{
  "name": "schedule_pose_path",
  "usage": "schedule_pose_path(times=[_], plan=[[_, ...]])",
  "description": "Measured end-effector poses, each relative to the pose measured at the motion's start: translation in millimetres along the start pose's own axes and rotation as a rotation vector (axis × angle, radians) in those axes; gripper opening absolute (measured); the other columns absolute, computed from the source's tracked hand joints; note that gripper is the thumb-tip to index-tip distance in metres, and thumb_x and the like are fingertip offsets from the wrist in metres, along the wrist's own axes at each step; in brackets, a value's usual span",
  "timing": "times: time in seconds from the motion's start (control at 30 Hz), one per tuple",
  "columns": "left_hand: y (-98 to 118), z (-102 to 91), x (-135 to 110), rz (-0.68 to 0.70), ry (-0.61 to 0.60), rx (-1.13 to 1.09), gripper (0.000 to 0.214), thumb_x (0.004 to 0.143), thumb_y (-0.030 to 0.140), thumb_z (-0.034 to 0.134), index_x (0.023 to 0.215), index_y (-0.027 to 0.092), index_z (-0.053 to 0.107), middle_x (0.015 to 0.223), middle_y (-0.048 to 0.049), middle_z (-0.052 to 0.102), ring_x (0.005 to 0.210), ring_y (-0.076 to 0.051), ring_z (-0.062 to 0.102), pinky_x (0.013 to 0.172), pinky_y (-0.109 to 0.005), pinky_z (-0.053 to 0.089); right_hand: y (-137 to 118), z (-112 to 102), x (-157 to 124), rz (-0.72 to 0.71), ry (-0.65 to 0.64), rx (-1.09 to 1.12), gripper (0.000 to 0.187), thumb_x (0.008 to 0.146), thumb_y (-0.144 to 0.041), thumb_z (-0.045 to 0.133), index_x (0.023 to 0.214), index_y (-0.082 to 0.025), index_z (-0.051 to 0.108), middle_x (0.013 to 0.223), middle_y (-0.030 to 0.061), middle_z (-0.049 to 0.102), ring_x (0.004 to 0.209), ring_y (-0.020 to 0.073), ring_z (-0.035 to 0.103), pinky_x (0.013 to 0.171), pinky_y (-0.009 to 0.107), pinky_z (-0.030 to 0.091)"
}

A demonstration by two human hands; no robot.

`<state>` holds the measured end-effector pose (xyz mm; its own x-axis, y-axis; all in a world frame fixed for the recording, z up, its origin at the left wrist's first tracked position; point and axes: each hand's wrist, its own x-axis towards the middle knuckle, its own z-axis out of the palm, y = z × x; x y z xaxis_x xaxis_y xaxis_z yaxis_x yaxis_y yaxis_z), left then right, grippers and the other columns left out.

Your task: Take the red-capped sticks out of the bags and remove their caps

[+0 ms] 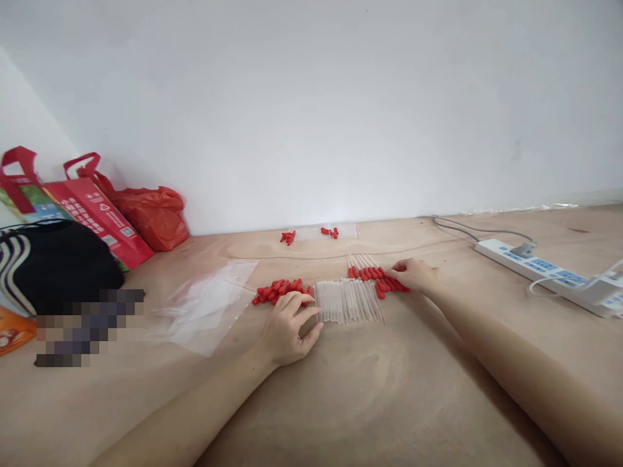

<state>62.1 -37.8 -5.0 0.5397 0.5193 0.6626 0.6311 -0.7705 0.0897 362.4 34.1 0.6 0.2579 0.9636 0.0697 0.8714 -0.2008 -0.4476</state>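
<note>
A row of thin clear tubes lies side by side on the table between my hands. My left hand rests at their left end, thumb and fingers apart, with nothing visibly gripped. Its fingertips reach over a heap of red rubber bulbs. Behind the tubes is a row of droppers, clear stems fitted with red bulbs. At that row's right end my right hand has its fingers drawn together against the red bulbs. Whatever those fingers hold is hidden.
Clear plastic bags lie to the left. Near the wall a small bag has red bulbs on it. A white power strip with cables sits at right. Red bags and a black bag stand at left.
</note>
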Motion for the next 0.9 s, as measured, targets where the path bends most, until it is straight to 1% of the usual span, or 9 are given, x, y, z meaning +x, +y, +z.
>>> schedule_pose_path(times=[0.17,0.3,0.43,0.5,0.57,0.63,0.7,0.8,0.9], plan=[[0,-0.6,0,0.005,-0.005,0.007,0.013,0.073,0.022,0.055,0.083,0.017,0.062,0.091,-0.0077,0.057,0.088,-0.021,0.049,0.077,-0.037,0.042,-6,8,5,0.004,-0.021,0.007,0.023,0.065,-0.043,0.056,0.064,-0.023,0.066,0.063,0.0026,0.064,0.072,0.0219,0.058,0.066,0.033,0.038],[-1,0.4,0,0.006,-0.005,0.022,0.013,0.074,0.022,0.054,0.083,0.018,0.062,0.091,-0.0074,0.057,0.088,-0.021,0.049,0.078,-0.037,0.041,-6,7,9,0.015,-0.003,0.032,0.024,0.067,-0.041,0.053,0.063,-0.020,0.064,0.057,0.0035,0.062,0.061,0.0186,0.057,0.058,0.029,0.037],[-3,2.1,0,0.003,0.004,0.056,0.019,0.075,0.022,0.053,0.092,0.017,0.061,0.094,-0.0078,0.057,0.092,-0.022,0.049,0.082,-0.038,0.040,-7,0,1,-0.021,0.066,0.070,0.025,0.073,-0.041,0.047,0.072,-0.020,0.062,0.067,0.0034,0.064,0.063,0.0174,0.056,0.060,0.029,0.036],[-4,3.1,0,0.007,0.021,0.087,0.026,0.076,0.023,0.052,0.101,0.017,0.058,0.097,-0.0087,0.057,0.095,-0.022,0.049,0.084,-0.038,0.040,-9,0,-11,-0.134,0.146,0.098,0.023,0.074,-0.040,0.047,0.076,-0.021,0.060,0.076,0.0020,0.065,0.072,0.0175,0.056,0.068,0.031,0.035],[-5,4.4,0,0.008,0.049,0.132,0.034,0.078,0.023,0.052,0.111,0.016,0.053,0.104,-0.0104,0.056,0.099,-0.023,0.048,0.087,-0.040,0.039,-11,3,-30,-0.399,0.288,0.131,0.019,0.075,-0.039,0.048,0.077,-0.022,0.059,0.078,0.0008,0.065,0.075,0.0178,0.055,0.078,0.036,0.031],[-6,5.9,1,0.014,0.079,0.180,0.038,0.079,0.024,0.051,0.116,0.016,0.050,0.111,-0.0117,0.054,0.105,-0.025,0.046,0.090,-0.041,0.036,-13,10,-50,-0.614,0.384,0.129,0.017,0.077,-0.036,0.049,0.074,-0.022,0.058,0.072,-0.0001,0.064,0.074,0.0168,0.053,0.083,0.038,0.027],[-6,7.6,3,0.035,0.092,0.213,0.038,0.080,0.026,0.050,0.117,0.017,0.050,0.115,-0.0120,0.052,0.109,-0.025,0.044,0.093,-0.043,0.034,-15,18,-69,-0.787,0.400,0.110,0.013,0.079,-0.031,0.049,0.077,-0.022,0.058,0.072,-0.0007,0.064,0.077,0.0159,0.053,0.085,0.038,0.025],[-4,9.9,6,0.091,0.096,0.218,0.031,0.081,0.028,0.050,0.111,0.018,0.055,0.112,-0.0103,0.056,0.108,-0.025,0.046,0.094,-0.044,0.033,-21,28,-87,-0.954,0.403,0.113,0.010,0.080,-0.026,0.049,0.078,-0.022,0.057,0.071,-0.0014,0.064,0.076,0.0150,0.052,0.086,0.038,0.023],[0,12.2,7,0.129,0.091,0.182,0.020,0.082,0.028,0.051,0.097,0.021,0.062,0.100,-0.0052,0.063,0.101,-0.022,0.051,0.096,-0.045,0.030,-29,35,-94,-1.022,0.411,0.158,0.008,0.079,-0.023,0.050,0.077,-0.022,0.057,0.069,-0.0025,0.064,0.073,0.0141,0.051,0.086,0.038,0.023]])
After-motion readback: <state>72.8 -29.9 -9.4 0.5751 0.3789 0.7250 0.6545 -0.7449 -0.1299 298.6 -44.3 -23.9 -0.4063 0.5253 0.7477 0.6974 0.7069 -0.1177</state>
